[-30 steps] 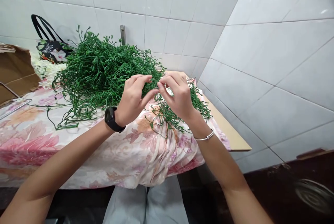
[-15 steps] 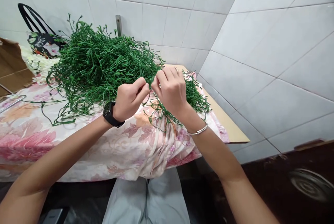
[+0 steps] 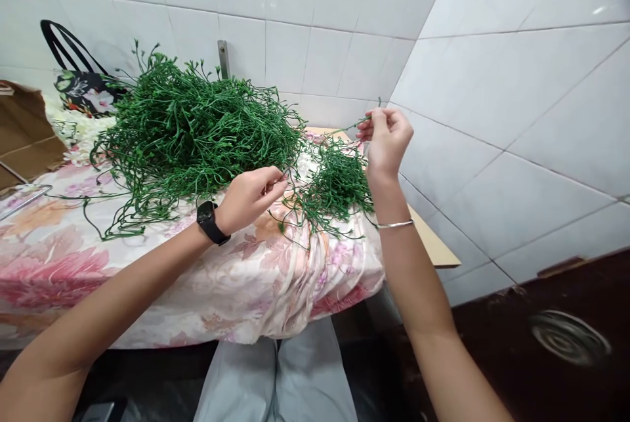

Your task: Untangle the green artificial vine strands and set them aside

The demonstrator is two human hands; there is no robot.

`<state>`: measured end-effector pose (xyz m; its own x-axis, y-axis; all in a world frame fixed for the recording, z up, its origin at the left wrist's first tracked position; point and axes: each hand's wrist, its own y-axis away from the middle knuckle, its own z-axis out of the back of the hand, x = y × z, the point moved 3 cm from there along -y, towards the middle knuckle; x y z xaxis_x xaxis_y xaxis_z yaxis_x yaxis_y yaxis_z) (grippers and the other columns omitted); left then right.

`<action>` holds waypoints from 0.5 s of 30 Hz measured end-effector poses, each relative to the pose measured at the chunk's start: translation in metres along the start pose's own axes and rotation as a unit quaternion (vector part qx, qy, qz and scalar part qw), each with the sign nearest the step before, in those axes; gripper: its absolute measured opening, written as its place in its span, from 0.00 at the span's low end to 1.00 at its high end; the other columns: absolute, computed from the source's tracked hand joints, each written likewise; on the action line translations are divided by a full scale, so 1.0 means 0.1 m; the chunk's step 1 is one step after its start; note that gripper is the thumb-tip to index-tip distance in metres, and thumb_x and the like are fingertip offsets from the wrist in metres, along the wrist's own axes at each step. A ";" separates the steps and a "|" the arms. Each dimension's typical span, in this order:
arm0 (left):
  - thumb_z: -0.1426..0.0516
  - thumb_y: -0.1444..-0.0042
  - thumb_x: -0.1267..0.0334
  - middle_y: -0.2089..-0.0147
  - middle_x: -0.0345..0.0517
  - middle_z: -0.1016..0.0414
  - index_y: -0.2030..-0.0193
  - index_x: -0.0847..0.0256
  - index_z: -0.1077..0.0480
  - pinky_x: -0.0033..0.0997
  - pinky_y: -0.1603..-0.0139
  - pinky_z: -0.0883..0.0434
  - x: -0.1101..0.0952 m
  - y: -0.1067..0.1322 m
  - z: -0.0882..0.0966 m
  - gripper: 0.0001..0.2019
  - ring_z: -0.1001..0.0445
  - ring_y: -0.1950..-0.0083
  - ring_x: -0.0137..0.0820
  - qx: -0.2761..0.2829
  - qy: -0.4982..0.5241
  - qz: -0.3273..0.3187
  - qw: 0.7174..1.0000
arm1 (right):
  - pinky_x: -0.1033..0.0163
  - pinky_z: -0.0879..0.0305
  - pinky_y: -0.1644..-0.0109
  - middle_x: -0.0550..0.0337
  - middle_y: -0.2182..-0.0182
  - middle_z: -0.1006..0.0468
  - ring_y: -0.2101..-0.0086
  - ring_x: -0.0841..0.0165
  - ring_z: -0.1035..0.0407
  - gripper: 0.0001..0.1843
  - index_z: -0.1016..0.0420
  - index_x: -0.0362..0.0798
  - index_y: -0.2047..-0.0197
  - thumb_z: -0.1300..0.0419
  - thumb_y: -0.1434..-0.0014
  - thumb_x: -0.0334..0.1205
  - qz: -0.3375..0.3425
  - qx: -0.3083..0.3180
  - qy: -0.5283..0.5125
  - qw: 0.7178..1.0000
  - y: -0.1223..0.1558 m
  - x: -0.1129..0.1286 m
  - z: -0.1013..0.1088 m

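Note:
My right hand [image 3: 390, 140] is raised at the right side of the table, its fingertips pinching a thin green artificial stem [image 3: 350, 126]. The stem stretches leftward from the fingers, and a short end sticks up above them. My left hand [image 3: 253, 195] is closed in a pinch in front of a large heap of green artificial stems [image 3: 197, 123]; whatever lies between its fingertips is too small to make out. Between the two hands, a smaller pile of green stems [image 3: 339, 179] rests on the cloth.
A floral cloth [image 3: 162, 284] covers the table, bunched at the front edge. Bare board [image 3: 438, 248] shows at the right. White flowers [image 3: 81, 126], a cardboard box [image 3: 24, 126] and a floral bag [image 3: 93, 90] stand at the left. Tiled walls close off the back and right.
My right hand has moved up and to the right, away from my left hand, drawing a green stem with it. The left hand stays near its place, slightly lower.

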<state>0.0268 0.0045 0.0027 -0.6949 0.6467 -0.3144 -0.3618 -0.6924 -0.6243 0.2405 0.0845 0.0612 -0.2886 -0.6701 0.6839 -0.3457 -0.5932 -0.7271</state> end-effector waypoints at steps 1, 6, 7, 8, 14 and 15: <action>0.52 0.42 0.58 0.73 0.40 0.34 0.62 0.63 0.34 0.24 0.73 0.41 -0.01 0.01 -0.05 0.12 0.37 0.74 0.24 0.028 -0.009 -0.018 0.999 | 0.64 0.37 0.73 0.62 0.78 0.33 0.78 0.75 0.34 0.10 0.39 0.48 0.71 0.53 0.42 0.43 -0.007 -0.018 -0.021 1.000 -0.02 0.00 0.02; 0.57 0.40 0.54 0.55 0.52 0.32 0.50 0.66 0.37 0.31 0.59 0.35 -0.09 0.07 -0.24 0.20 0.31 0.58 0.32 0.122 -0.064 -0.115 0.984 | 0.61 0.31 0.62 0.61 0.71 0.28 0.70 0.72 0.29 0.09 0.38 0.49 0.67 0.50 0.44 0.46 -0.028 -0.060 -0.141 0.988 -0.09 0.00 0.16; 0.57 0.40 0.54 0.55 0.52 0.31 0.51 0.66 0.36 0.31 0.58 0.35 -0.10 0.07 -0.22 0.20 0.31 0.57 0.33 0.111 -0.064 -0.117 0.985 | 0.60 0.31 0.59 0.61 0.70 0.28 0.68 0.72 0.28 0.10 0.37 0.49 0.67 0.49 0.45 0.47 -0.032 -0.053 -0.171 0.983 -0.10 0.01 0.18; 0.57 0.40 0.54 0.57 0.51 0.31 0.53 0.66 0.35 0.31 0.58 0.35 -0.10 0.07 -0.19 0.19 0.31 0.58 0.33 0.090 -0.058 -0.112 0.988 | 0.60 0.31 0.57 0.61 0.69 0.27 0.65 0.71 0.28 0.11 0.36 0.49 0.67 0.49 0.46 0.48 -0.034 -0.046 -0.201 0.978 -0.10 0.02 0.19; 0.54 0.41 0.56 0.66 0.46 0.31 0.64 0.64 0.32 0.28 0.63 0.35 -0.05 0.02 0.07 0.15 0.33 0.64 0.29 -0.058 -0.022 -0.057 0.996 | 0.61 0.33 0.47 0.61 0.62 0.27 0.52 0.69 0.33 0.10 0.33 0.50 0.66 0.49 0.47 0.47 -0.019 -0.039 -0.305 0.951 -0.14 0.12 0.29; 0.54 0.41 0.56 0.66 0.46 0.31 0.65 0.63 0.33 0.28 0.63 0.36 -0.03 0.01 0.08 0.14 0.33 0.64 0.29 -0.067 -0.024 -0.052 0.996 | 0.60 0.34 0.46 0.62 0.61 0.28 0.50 0.68 0.34 0.10 0.33 0.50 0.66 0.49 0.46 0.46 -0.017 -0.038 -0.315 0.948 -0.15 0.13 0.31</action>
<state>0.0235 -0.0011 0.0084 -0.6876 0.6946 -0.2114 -0.3492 -0.5716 -0.7425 0.2700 0.0705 0.0791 0.3054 -0.7993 0.5175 -0.4154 -0.6009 -0.6829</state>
